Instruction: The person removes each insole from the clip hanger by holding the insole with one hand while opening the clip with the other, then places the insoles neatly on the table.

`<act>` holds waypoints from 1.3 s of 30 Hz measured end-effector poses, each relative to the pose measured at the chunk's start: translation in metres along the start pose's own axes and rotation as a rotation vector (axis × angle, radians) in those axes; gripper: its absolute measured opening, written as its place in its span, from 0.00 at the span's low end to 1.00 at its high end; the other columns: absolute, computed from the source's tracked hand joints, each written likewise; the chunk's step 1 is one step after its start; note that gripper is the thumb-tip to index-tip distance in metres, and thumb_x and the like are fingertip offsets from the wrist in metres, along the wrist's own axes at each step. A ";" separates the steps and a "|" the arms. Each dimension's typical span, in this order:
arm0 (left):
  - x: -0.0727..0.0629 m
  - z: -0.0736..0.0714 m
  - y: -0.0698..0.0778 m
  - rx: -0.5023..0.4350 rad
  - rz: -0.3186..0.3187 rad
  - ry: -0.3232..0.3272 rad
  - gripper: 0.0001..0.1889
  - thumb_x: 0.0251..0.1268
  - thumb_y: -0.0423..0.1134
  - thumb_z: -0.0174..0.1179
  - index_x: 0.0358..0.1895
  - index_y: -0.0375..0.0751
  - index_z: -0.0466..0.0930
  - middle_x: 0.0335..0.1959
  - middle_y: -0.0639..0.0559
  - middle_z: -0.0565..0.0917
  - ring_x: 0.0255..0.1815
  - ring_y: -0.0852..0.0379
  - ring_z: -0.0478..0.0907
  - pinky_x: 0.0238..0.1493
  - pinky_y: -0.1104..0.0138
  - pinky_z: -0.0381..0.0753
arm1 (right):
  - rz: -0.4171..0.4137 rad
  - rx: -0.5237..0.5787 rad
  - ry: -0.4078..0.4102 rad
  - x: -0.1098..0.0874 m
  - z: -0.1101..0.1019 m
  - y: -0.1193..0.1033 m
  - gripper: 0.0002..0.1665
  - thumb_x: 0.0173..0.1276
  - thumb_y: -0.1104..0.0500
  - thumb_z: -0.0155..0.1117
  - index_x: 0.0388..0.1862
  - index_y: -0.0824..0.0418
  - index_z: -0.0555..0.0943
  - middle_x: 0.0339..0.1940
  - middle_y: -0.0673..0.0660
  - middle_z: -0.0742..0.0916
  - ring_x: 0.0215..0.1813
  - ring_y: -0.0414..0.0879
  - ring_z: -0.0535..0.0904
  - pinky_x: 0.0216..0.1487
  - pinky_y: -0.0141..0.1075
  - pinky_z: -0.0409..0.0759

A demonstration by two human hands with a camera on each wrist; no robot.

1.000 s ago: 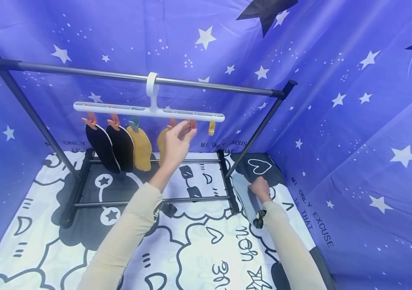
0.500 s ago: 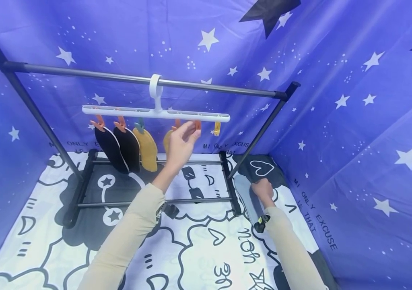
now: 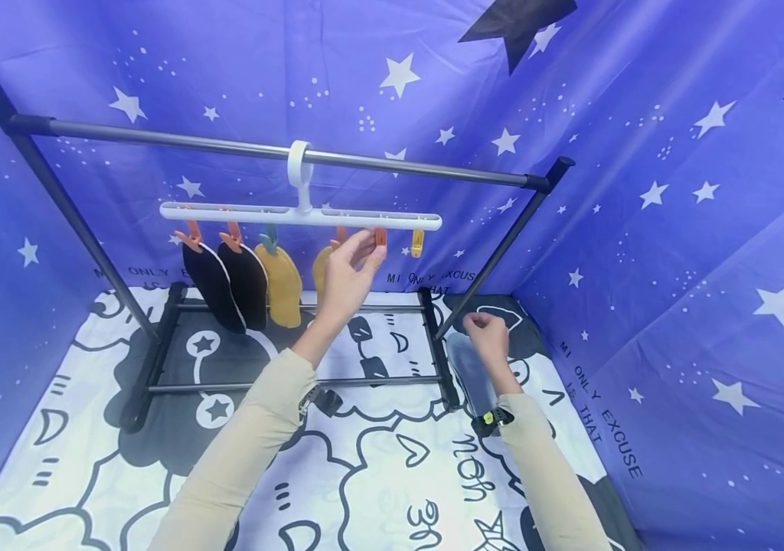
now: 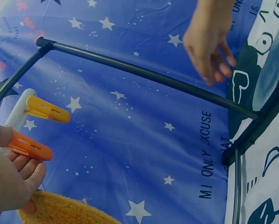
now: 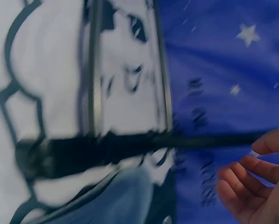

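Observation:
In the head view my left hand (image 3: 348, 277) pinches an orange clothespin (image 3: 381, 238) that hangs from a white clip hanger (image 3: 247, 213). The left wrist view shows this orange clothespin (image 4: 31, 146) between thumb and fingers, with a yellow clothespin (image 4: 48, 109) just beyond it. Just below that hand hangs a fuzzy yellow insole (image 4: 67, 210), partly hidden by it in the head view. My right hand (image 3: 491, 337) is raised over grey-blue insoles (image 3: 466, 363) on the bed of printed cloth. Its fingers (image 5: 237, 179) are loosely bent, with nothing between them.
Two black insoles (image 3: 215, 287) and a yellow insole (image 3: 284, 287) hang from clothespins on the hanger's left half. The hanger hooks over the top bar (image 3: 392, 161) of a dark metal rack (image 3: 147, 375). Starry blue curtains (image 3: 674, 252) enclose the space.
My right hand has lifted off the grey-blue insoles, rising and turning toward the rack with nothing in it. The left hand keeps its pinch on the orange clothespin; the whole view has shifted slightly.

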State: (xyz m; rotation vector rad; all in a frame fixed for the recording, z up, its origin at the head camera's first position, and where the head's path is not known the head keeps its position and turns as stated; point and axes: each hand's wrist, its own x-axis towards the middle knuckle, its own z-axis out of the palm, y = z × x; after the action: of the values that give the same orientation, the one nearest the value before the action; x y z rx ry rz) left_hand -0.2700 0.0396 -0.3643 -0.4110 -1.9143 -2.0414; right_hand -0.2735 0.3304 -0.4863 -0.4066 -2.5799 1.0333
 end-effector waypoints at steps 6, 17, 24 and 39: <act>-0.003 0.000 -0.001 -0.019 -0.014 -0.008 0.23 0.74 0.34 0.60 0.68 0.30 0.73 0.65 0.35 0.80 0.66 0.45 0.80 0.68 0.67 0.78 | -0.024 0.078 0.039 -0.008 -0.005 -0.033 0.15 0.67 0.55 0.66 0.40 0.65 0.90 0.32 0.62 0.92 0.23 0.33 0.78 0.30 0.27 0.74; -0.020 -0.005 -0.001 0.070 0.166 0.207 0.13 0.72 0.35 0.63 0.55 0.34 0.85 0.52 0.39 0.88 0.54 0.46 0.87 0.58 0.66 0.85 | -0.032 0.527 -0.062 -0.024 -0.007 -0.082 0.14 0.71 0.62 0.67 0.46 0.73 0.86 0.28 0.51 0.89 0.27 0.34 0.83 0.28 0.25 0.82; -0.024 -0.022 0.002 0.074 0.289 0.389 0.10 0.70 0.36 0.65 0.47 0.33 0.88 0.42 0.40 0.91 0.42 0.48 0.89 0.49 0.71 0.85 | -0.103 0.645 -0.105 -0.031 -0.003 -0.115 0.14 0.73 0.63 0.65 0.48 0.75 0.85 0.28 0.44 0.88 0.31 0.35 0.85 0.33 0.26 0.85; -0.016 -0.060 0.001 0.200 0.100 0.189 0.19 0.74 0.41 0.62 0.62 0.35 0.81 0.59 0.39 0.85 0.65 0.47 0.80 0.72 0.59 0.74 | -0.264 0.679 -0.271 -0.046 0.027 -0.152 0.15 0.71 0.62 0.68 0.48 0.74 0.86 0.43 0.74 0.89 0.36 0.39 0.87 0.36 0.28 0.87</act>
State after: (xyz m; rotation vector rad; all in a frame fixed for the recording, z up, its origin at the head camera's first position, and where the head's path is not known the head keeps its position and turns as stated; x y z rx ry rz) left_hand -0.2551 -0.0194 -0.3742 -0.2505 -1.9182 -1.7386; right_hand -0.2637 0.1908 -0.4064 0.2537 -2.2069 1.8422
